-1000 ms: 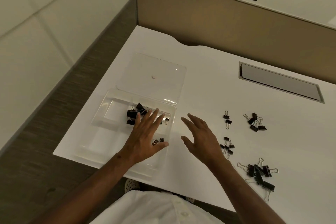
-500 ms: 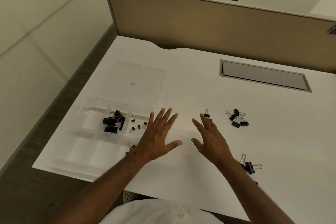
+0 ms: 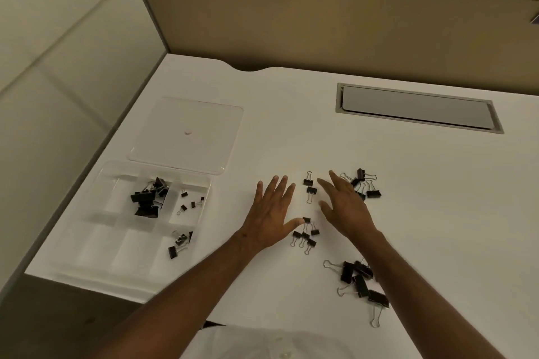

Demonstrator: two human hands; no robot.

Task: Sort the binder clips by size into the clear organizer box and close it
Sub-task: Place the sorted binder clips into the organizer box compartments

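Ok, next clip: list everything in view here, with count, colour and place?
box: one, clear, desk's left edge, open.
lid: one, clear, flat behind the box.
clips in box: three sorted groups, black, separate compartments.
loose clips: four clusters, black, on the desk around the right hand.
desk: one, white.
cable hatch: one, grey, far right of the desk.
partition: one, tan, behind the desk.
left hand: open, flat, left of the small clips.
right hand: open, among the loose clips.
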